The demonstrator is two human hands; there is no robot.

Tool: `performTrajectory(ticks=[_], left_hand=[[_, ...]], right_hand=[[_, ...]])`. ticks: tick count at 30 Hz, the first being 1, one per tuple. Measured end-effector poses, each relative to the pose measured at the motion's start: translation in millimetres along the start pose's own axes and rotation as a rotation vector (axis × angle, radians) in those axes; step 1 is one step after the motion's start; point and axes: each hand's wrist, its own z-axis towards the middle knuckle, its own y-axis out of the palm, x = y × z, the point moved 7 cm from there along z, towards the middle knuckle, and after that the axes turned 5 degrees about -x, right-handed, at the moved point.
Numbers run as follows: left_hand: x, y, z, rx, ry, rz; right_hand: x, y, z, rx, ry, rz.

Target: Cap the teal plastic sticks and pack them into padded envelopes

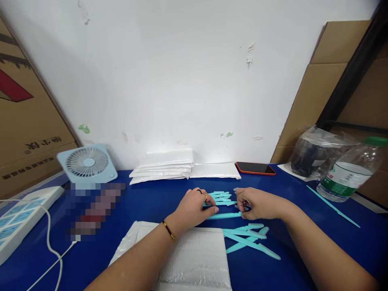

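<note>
Room: a white wall with scuffed paint stands behind a blue bench point(145, 202); brown cardboard leans at both sides.
Landmark: a long pale turquoise plastic stick point(226, 216) lies flat across the middle of the bench, between the two hands.
Left hand point(194, 210): ringed, with a gold bangle at the wrist, it rests at the stick's left end; its grip is closed, fingertips pinching that end.
Right hand point(257, 203): at the stick's right end, fingers curled down over it; I cannot tell whether the grip is pressed shut.
Loose sticks: a small heap of the same turquoise sticks point(220, 197) sits just behind the stick, a crossed bunch point(248, 238) just in front, and one more point(332, 207) well off to the right.
White padded mailer point(194, 258): flat in front of the stick, under the left forearm.
Stack of white mailers point(165, 165): behind the stick, against the wall.
Black phone in an orange case point(255, 168): behind, to the right.
Clear plastic water bottle point(348, 173): far right, tilted.
Small pale blue fan point(87, 163): far left, behind.
</note>
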Motion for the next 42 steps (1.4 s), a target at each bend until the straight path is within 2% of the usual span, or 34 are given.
performTrajectory(ticks=[3, 6, 10, 14, 16, 20, 22, 27, 34, 36, 40, 42], left_hand=[[2, 7.6, 2, -0.058, 0.009, 0.033], [-2, 6.7, 5, -0.041, -0.017, 0.073], [-12, -4.2, 5, 0.038, -0.099, 0.143], [-23, -10.8, 4, 0.052, -0.191, 0.132], [-23, -11.4, 4, 0.052, -0.186, 0.103], [-14, -8.0, 3, 0.041, -0.112, 0.081], [-10, -4.0, 3, 0.011, -0.074, 0.073], [-1, 3.7, 3, -0.077, 0.009, 0.034], [7, 5.8, 2, -0.106, 0.047, 0.055], [0, 4.4, 3, -0.086, 0.006, 0.103], [-17, -2.2, 3, -0.027, -0.118, 0.154], [-21, -3.7, 2, -0.004, -0.141, 0.140]], right_hand=[[-6, -8, 0, 0.068, -0.016, -0.019], [-8, -16, -1, 0.123, -0.034, -0.037], [13, -24, -2, 0.186, 0.038, -0.037], [31, -33, -10, 0.212, 0.138, -0.016], [25, -31, -14, 0.136, 0.101, 0.039], [7, -8, -20, -0.154, 0.020, 0.104], [9, 2, -20, -0.202, 0.048, 0.074], [12, 7, -10, -0.107, 0.049, 0.010], [-15, -15, -6, 0.066, -0.029, 0.025], [-7, -18, -7, 0.076, 0.008, 0.024], [26, -25, -9, 0.128, 0.169, 0.030], [32, -28, -12, 0.150, 0.211, 0.024]])
